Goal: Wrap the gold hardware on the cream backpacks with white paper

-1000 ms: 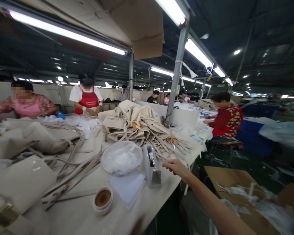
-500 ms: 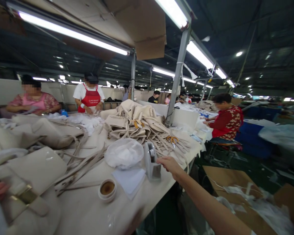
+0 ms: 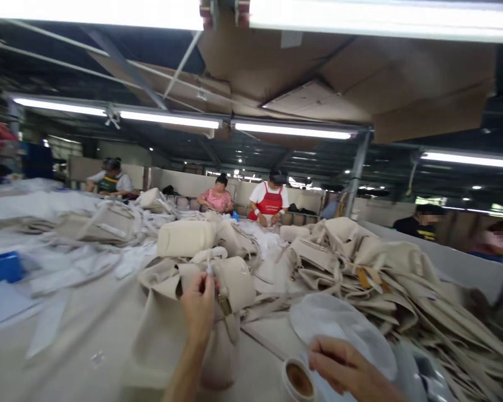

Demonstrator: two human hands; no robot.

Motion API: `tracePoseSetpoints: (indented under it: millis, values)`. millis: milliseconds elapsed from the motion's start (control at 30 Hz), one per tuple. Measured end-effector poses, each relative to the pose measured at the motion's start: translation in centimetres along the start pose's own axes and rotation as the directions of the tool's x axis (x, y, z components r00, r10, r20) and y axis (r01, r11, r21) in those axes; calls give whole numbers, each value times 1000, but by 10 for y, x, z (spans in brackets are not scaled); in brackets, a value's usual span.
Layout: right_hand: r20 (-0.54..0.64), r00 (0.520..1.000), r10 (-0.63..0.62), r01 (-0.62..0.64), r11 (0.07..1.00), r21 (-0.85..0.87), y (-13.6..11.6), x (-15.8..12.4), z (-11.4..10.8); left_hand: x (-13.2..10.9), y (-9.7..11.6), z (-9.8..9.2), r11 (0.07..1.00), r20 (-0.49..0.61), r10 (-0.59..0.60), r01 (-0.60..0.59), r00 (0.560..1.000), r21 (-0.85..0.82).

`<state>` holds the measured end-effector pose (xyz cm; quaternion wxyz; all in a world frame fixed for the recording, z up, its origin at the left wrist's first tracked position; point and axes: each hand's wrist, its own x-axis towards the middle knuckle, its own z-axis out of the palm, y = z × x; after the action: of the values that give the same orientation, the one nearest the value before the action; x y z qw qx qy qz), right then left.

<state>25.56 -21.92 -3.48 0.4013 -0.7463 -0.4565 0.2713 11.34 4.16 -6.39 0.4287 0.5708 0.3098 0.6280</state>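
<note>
A beige handbag (image 3: pixel 151 340) with a gold clasp stands in front of me on the table. My left hand (image 3: pixel 199 304) is closed at its top, thumb and forefinger pinching the white-wrapped handle (image 3: pixel 209 255). Lower right, my right hand (image 3: pixel 343 363) has its fingers bent together; whatever is between them is too small to make out. It hovers beside a small round tub (image 3: pixel 298 379) with brown contents. Right of that hand is a grey tape dispenser (image 3: pixel 423 363), blurred and partly cut off. A clear plastic bag (image 3: pixel 339 324) lies behind the hand.
Flat beige bags and straps form a heap (image 3: pixel 385 262) on the right. More bags (image 3: pixel 186 239) and white wrapping (image 3: pixel 58 206) cover the table's far side. A blue tray (image 3: pixel 2 268) sits at left. Several co-workers, one in a red apron (image 3: pixel 271 204), work beyond the table.
My view has swung left. My right hand has come away from the tape dispenser and moved left to the tub. My left hand, barely visible at the edge before, now shows at the handbag's handle.
</note>
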Motion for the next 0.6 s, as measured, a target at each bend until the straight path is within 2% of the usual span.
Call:
tracePoseSetpoints:
  millis: [67,133,200,233,300,400,500,600]
  values:
    - [148,976,-160,157,987,37,-60,36,17,-6,-1,0,999,-3,19,-19,1000,37]
    - [309,915,-261,248,965,81,-108,73,31,-10,-1,-1,991,-18,87,-84,996,102]
    - [397,856,-330,331,941,69,-138,107,44,-12,-1,-3,968,-22,171,-164,985,187]
    - [419,844,-334,350,936,42,-147,123,49,-13,-1,-4,955,-19,202,-193,979,226]
    - [424,850,-313,357,934,-27,-154,149,58,-14,-3,-5,937,-2,233,-224,973,269]
    - [371,891,-263,325,939,-115,-150,174,66,-18,-5,-4,941,20,236,-234,971,243]
    - [329,919,-218,285,943,-169,-142,186,69,-21,-5,-3,968,25,216,-217,976,122]
    - [332,926,-180,248,953,-174,-138,189,68,-23,-4,-4,990,0,143,-143,990,-19]
